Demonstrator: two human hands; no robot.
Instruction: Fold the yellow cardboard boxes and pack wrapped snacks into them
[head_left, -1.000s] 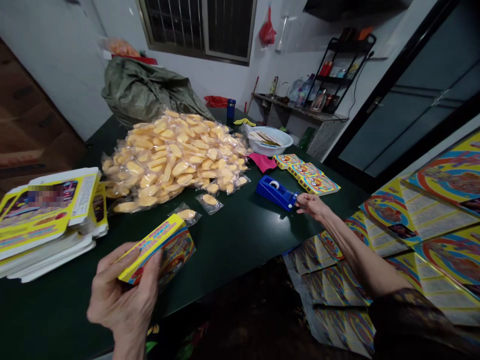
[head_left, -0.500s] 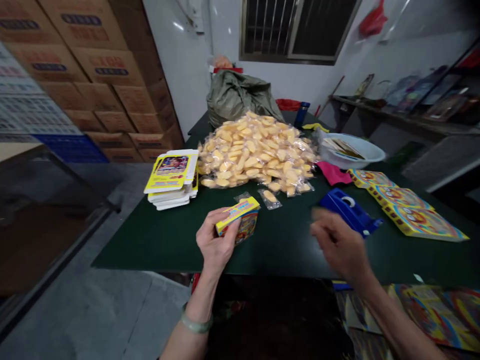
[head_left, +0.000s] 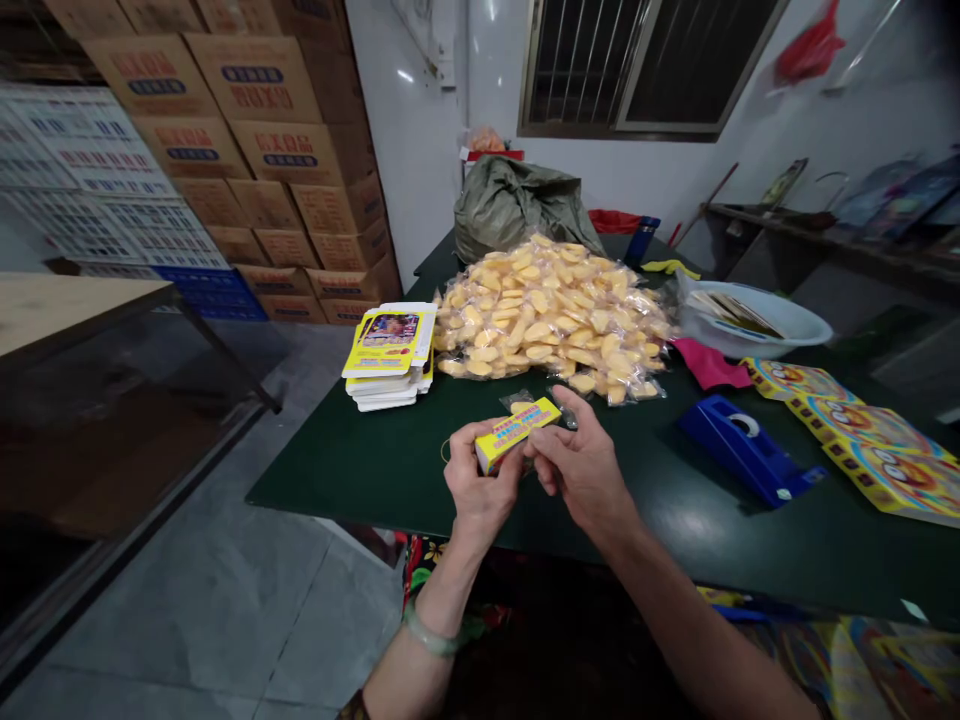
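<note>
My left hand is closed round a small yellow cardboard box, its printed narrow side facing up. At the box's right end is my right hand, thumb on the edge and fingers bent round the end; some fingertips are hidden. Just behind the box lie wrapped yellow pieces, partly covered by it. Beyond them spreads a large heap of clear-wrapped yellow oval pieces. A blue tape dispenser stands to the right of my right hand.
Flattened yellow-and-white cartons are stacked left of the heap. Right of it are a pale blue basin, a pink cloth and several printed display boxes. A grey-green sack sits behind. Brown cartons stand against the wall.
My right hand has come left from beside the tape dispenser to the box's right end. The box has turned to show more of its narrow side. The camera view has shifted left.
</note>
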